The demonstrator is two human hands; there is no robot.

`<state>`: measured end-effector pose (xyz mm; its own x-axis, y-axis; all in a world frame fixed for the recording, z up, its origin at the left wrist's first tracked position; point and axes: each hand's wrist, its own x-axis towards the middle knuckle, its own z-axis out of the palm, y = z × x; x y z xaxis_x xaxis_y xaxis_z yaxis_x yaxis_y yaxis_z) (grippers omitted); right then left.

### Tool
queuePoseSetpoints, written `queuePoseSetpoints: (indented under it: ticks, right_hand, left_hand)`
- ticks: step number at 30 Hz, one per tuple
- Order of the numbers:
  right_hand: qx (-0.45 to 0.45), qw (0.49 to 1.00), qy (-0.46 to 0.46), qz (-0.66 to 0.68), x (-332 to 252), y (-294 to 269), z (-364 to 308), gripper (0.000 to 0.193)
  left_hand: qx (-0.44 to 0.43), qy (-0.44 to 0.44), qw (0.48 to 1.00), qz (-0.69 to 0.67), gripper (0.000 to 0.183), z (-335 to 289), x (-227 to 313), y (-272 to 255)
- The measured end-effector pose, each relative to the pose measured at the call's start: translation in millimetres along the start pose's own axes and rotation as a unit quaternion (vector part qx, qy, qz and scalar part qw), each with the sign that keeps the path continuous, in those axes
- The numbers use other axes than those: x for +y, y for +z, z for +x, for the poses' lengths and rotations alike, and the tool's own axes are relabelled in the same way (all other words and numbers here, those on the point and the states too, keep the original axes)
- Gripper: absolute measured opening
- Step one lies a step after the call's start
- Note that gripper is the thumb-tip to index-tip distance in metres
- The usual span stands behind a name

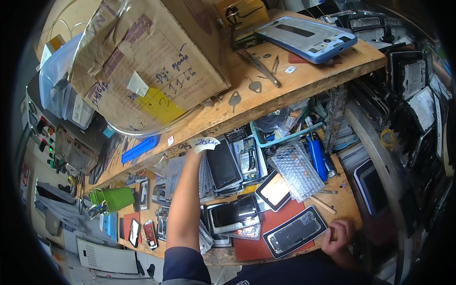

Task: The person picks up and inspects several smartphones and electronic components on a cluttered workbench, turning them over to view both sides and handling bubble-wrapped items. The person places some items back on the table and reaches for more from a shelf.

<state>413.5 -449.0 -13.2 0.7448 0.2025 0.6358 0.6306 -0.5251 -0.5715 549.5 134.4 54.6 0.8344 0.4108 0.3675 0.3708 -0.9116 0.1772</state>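
My left arm (pixel 186 204) reaches up to the front edge of the shelf (pixel 308 80), its hand hidden. My right hand (pixel 338 238) curls near the bench's (pixel 341 206) near right corner, beside a phone (pixel 292 233).

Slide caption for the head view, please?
Left forearm extended to the wooden shelf, right hand beside a phone on a red mat.

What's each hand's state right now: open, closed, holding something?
Left hand: mostly hidden at the upper shelf; grip can't be told.
Right hand: curled beside the phone housing; whether it holds anything can't be told.
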Motion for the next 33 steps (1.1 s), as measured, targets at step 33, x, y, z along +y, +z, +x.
queuePoseSetpoints:
  ticks: [33]
  right_hand:
    - [-0.258,0.792,0.364,0.417,-17,314,344,0.014]
  left_hand:
    - [0.242,-0.016,0.964,-0.105,0.024,-482,124,-89]
